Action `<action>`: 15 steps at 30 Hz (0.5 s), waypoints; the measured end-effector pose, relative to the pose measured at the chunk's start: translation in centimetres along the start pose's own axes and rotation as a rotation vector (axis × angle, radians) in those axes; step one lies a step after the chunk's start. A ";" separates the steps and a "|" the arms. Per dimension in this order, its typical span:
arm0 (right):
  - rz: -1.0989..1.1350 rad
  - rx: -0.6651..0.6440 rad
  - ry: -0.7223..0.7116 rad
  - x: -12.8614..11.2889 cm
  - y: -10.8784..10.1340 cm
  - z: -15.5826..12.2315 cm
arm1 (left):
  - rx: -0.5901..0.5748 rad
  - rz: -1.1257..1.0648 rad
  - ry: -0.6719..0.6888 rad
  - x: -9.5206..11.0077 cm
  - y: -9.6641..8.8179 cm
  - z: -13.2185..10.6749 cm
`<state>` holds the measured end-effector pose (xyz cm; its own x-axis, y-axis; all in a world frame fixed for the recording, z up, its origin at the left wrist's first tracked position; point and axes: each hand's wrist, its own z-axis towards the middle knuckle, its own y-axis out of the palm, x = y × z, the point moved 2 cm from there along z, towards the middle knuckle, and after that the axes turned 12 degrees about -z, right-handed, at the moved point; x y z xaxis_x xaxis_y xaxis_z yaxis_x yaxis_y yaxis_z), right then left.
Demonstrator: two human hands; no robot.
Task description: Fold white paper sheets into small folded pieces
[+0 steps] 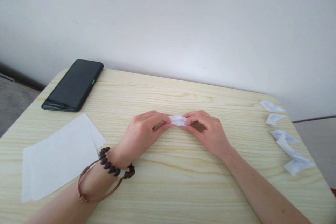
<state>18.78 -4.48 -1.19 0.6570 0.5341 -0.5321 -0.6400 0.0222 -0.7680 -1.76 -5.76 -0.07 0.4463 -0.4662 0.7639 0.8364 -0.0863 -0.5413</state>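
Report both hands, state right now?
Left hand: closed, pinching one end of the folded paper between thumb and fingers.
Right hand: closed, pinching the other end of the same paper.

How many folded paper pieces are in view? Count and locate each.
6: one held piece between the left hand and right hand; five at right on the table: farthest piece, second piece, then clustered third piece, fourth piece, nearest piece. Overlaps could hide more.
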 end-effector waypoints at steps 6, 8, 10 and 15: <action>0.166 0.004 0.093 0.2 0.1 -0.3 | -0.003 -0.186 -0.039 0.1 0.0 0.2; 0.190 0.017 0.075 0.2 0.0 -0.3 | -0.003 -0.215 -0.067 0.2 0.0 0.2; 0.195 0.043 0.061 0.1 -0.1 -0.3 | -0.002 -0.237 -0.096 0.3 -0.1 0.2; 0.151 0.113 0.042 -0.4 -0.5 -0.1 | 0.020 -0.278 -0.166 0.6 -0.1 0.3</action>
<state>18.83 -4.77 -0.64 0.5646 0.5024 -0.6548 -0.7718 0.0402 -0.6346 -1.46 -5.73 0.53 0.2439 -0.2768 0.9294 0.9390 -0.1723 -0.2978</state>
